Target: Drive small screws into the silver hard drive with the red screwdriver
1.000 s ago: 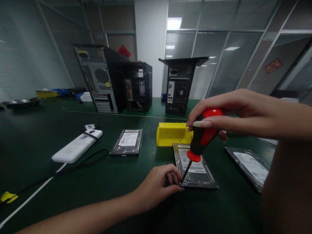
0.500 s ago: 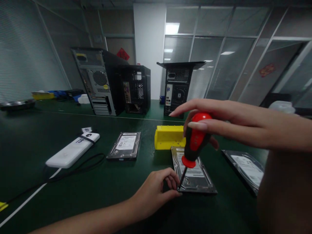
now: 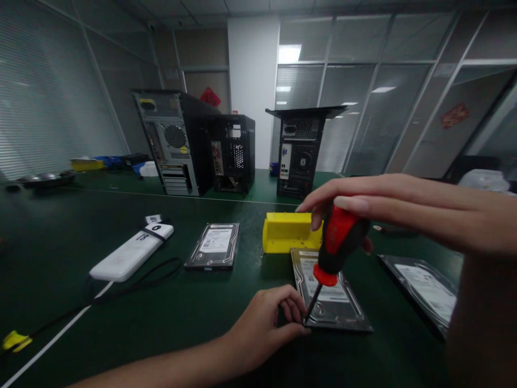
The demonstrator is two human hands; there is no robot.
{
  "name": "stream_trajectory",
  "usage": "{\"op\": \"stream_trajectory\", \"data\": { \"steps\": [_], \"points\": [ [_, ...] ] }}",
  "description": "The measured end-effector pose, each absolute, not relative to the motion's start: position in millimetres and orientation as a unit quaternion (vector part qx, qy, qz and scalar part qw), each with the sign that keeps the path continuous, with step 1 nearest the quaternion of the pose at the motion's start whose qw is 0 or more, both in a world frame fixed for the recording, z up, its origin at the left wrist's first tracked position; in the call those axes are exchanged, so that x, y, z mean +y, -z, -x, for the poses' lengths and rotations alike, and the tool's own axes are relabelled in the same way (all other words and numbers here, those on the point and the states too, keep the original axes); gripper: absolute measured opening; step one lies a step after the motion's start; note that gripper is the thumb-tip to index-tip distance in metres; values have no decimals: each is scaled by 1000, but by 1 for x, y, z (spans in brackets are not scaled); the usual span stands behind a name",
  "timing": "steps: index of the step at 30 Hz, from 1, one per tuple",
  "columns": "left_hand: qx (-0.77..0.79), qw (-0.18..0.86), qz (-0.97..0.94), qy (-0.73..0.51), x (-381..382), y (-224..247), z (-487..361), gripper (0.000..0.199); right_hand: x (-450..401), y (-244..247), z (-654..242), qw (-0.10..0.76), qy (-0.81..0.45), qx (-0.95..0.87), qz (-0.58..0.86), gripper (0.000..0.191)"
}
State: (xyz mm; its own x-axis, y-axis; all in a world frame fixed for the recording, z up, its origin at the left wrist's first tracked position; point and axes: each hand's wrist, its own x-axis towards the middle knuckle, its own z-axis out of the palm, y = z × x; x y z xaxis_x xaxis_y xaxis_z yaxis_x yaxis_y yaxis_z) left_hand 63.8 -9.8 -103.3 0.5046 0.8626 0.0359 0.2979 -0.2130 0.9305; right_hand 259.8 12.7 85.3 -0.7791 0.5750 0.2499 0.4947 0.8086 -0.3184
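A hard drive [image 3: 334, 302] lies label up on the green table, its far end next to a yellow plastic bin [image 3: 288, 231]. My right hand [image 3: 375, 207] is closed on the red and black handle of a screwdriver [image 3: 336, 240], with the palm side over its top. The shaft slants down to the drive's near left corner, where the tip meets the edge. My left hand [image 3: 272, 318] pinches that same corner between thumb and curled fingers, close beside the tip. Any screw under the tip is too small to make out.
A second hard drive [image 3: 214, 245] lies to the left and a third [image 3: 426, 288] to the right, partly behind my right arm. A white power bank [image 3: 131, 253] with a black cable [image 3: 161, 277] sits further left. Computer cases [image 3: 177, 143] stand at the back.
My view has shifted, so the whole scene sits a little further right and lower. The screwdriver's handle leans slightly more to the right; its tip stays at the same corner.
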Motion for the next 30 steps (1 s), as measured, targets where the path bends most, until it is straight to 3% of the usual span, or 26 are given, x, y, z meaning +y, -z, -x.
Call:
{"op": "stream_trajectory", "data": {
  "steps": [11, 17, 23, 30],
  "points": [
    [401, 491, -720, -283, -10, 102, -65, 20, 21, -87, -259, 125, -169, -946, 246, 29],
    [407, 479, -725, -280, -10, 101, -64, 20, 24, -85, -254, 136, -148, -945, 259, 30],
    [402, 475, -728, -286, -9, 103, -64, 21, 29, -78, -253, 160, -105, -939, 286, 46],
    [404, 474, -732, -275, -9, 102, -64, 22, 25, -82, -256, 160, -76, -938, 297, 43]
  ]
}}
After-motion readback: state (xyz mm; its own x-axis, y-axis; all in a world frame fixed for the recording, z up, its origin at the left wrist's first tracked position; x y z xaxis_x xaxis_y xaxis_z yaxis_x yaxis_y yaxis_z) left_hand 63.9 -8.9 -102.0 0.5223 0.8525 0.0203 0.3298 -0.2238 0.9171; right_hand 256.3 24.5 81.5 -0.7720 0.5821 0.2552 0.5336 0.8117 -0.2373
